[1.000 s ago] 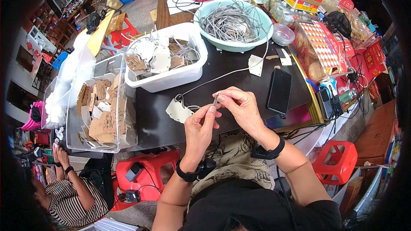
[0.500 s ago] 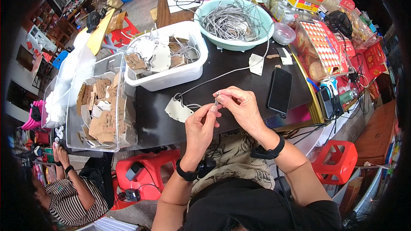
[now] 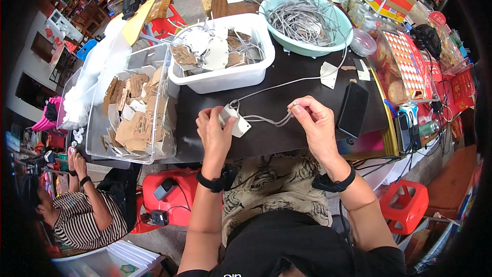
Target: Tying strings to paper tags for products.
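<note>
My left hand (image 3: 212, 131) grips a small whitish card with punched holes (image 3: 238, 127) between thumb and fingers, low over the dark table. A thin grey cord (image 3: 279, 86) is threaded at the card and runs off to the right, up to the coiled cord in the pale green basin. Doubled strands of grey cord (image 3: 266, 119) stretch from the card to my right hand (image 3: 316, 125), whose thumb and forefinger pinch the cord's end. Fingertips hide part of that end.
A white tub (image 3: 220, 81) of cards and cord stands behind my left hand, beside a clear bin (image 3: 97, 143) of cardboard pieces. The pale green basin (image 3: 307, 48) is farther back. At right lie a black phone (image 3: 352, 110) and a loose card (image 3: 328, 75). Someone in stripes (image 3: 89, 215) sits left.
My hands were together at the cord; now they are apart. The left has moved left and taken hold of the card, while the right has drawn the cord end rightward. The view has shifted.
</note>
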The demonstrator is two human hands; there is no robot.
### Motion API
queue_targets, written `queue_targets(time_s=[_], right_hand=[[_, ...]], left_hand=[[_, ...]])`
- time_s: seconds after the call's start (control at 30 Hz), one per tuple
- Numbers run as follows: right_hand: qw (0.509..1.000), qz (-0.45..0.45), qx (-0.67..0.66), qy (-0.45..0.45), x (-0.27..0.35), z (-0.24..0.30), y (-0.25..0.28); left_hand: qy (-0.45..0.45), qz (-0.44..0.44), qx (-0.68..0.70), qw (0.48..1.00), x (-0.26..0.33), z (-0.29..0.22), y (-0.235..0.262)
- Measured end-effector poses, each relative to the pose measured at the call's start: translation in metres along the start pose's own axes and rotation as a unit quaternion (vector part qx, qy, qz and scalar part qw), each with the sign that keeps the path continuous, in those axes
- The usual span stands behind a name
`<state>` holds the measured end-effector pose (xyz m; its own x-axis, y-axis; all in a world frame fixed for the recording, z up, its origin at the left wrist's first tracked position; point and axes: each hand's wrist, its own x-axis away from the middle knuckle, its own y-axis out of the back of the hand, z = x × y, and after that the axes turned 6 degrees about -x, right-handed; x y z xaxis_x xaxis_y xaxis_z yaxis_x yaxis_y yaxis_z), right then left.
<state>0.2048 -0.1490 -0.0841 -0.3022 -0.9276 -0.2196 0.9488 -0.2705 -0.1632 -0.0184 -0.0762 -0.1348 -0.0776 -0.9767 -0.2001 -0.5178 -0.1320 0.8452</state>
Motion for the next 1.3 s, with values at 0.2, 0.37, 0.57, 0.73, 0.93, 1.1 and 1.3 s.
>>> queue_targets(time_s=[0.2,0.37,0.57,0.73,0.93,1.1,1.3], right_hand=[[0.969,0.088,-0.229,-0.039,0.016,0.027,0.002],[0.95,0.184,-0.251,0.007,0.031,0.042,0.005],[0.912,0.27,-0.307,-0.027,0.049,0.065,-0.014],[0.915,0.296,-0.266,-0.064,0.065,0.077,-0.009],[0.9,0.322,-0.277,-0.102,0.081,0.061,0.024],[0.962,0.111,-0.221,-0.113,0.059,0.044,0.038],[0.974,0.037,-0.198,-0.105,0.034,0.037,0.027]], left_hand=[[0.036,-0.014,0.216,0.976,-0.004,0.021,-0.003],[0.121,0.103,0.668,0.727,0.0,0.018,0.017],[0.157,0.126,0.787,0.583,-0.001,0.021,0.011],[0.169,0.03,0.735,0.655,-0.009,0.037,-0.003],[0.103,-0.011,0.71,0.697,-0.013,0.024,-0.006],[0.122,0.076,0.704,0.695,-0.001,-0.006,0.014],[0.079,0.138,0.736,0.658,0.003,-0.004,0.011]])
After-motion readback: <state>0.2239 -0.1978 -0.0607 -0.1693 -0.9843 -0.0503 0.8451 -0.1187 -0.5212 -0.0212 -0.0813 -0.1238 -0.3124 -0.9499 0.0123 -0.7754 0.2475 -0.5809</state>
